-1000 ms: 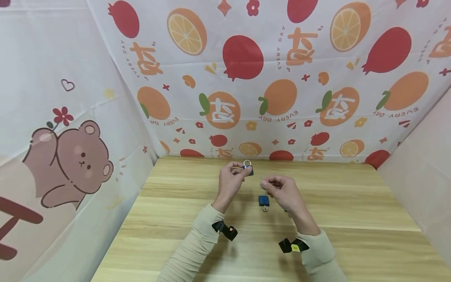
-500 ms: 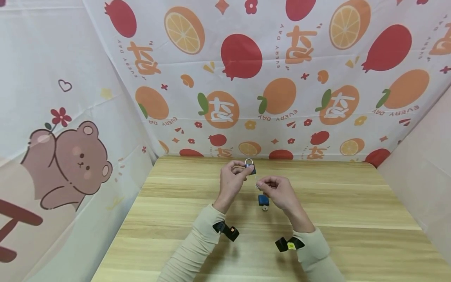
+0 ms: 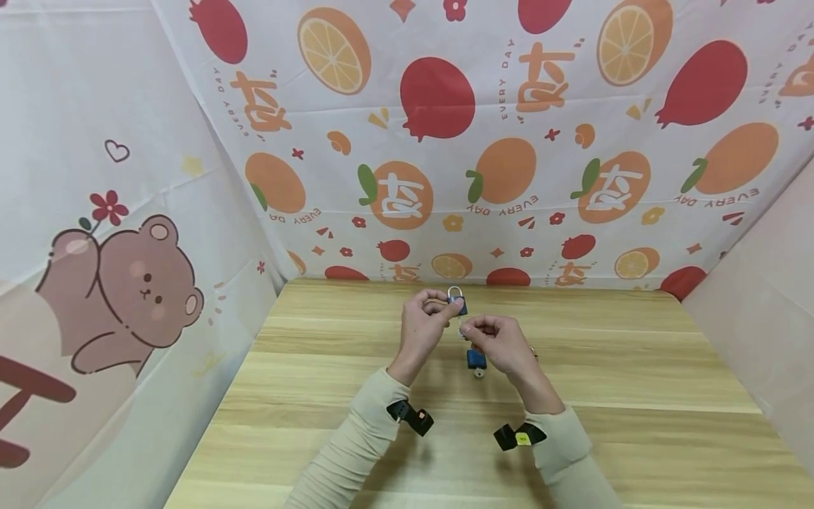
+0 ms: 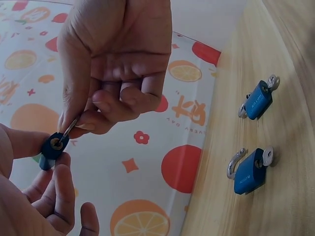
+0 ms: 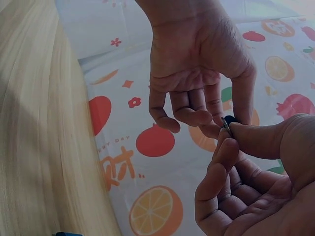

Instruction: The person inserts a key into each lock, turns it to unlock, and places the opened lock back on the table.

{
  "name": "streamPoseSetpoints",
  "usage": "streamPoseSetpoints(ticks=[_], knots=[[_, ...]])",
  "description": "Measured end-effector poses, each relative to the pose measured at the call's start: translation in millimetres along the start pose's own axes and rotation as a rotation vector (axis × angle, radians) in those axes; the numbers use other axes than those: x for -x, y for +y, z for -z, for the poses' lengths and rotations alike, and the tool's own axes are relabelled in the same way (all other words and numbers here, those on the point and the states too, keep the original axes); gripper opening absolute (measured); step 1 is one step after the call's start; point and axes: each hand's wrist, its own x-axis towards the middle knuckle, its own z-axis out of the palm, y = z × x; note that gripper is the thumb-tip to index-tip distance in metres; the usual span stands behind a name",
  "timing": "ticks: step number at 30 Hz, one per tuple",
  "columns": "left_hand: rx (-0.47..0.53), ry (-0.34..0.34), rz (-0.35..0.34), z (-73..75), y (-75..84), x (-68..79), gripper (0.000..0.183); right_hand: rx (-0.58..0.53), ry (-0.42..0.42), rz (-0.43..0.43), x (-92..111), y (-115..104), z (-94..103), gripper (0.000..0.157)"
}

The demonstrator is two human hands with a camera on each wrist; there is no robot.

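My left hand (image 3: 422,326) holds a small blue padlock (image 3: 459,308) between thumb and fingers, its silver shackle pointing up. Below it, my right hand (image 3: 502,342) pinches a small metal key. In the left wrist view the key (image 4: 69,130) meets the brass keyhole at the padlock's (image 4: 47,149) underside; how deep it sits I cannot tell. Fingers largely cover both things in the right wrist view, where a sliver of the key (image 5: 226,125) shows. Under my hands on the table lies another blue padlock (image 3: 476,359) with a key in its keyhole.
Two blue padlocks lie on the wooden table (image 3: 331,367) in the left wrist view: an upper one (image 4: 259,102) and a lower one (image 4: 250,173) with its shackle raised, each with a key inserted. Printed cloth (image 3: 445,170) hangs behind the table's far edge.
My right hand has moved left with the key, up to the padlock's underside. My left hand has shifted slightly right with the padlock. The padlock on the table between my hands stays put.
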Motion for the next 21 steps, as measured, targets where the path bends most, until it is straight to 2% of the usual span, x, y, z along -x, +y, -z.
streamPoseSetpoints(ticks=[14,21], knots=[[0.01,-0.002,-0.008,-0.3,1.1,1.1,0.024,-0.039,0.015,0.009,0.0,-3.4,-2.8,0.027],[0.015,-0.005,-0.022,-0.2,1.7,2.9,0.024,-0.102,0.038,-0.017,1.5,-4.3,-6.8,0.026]])
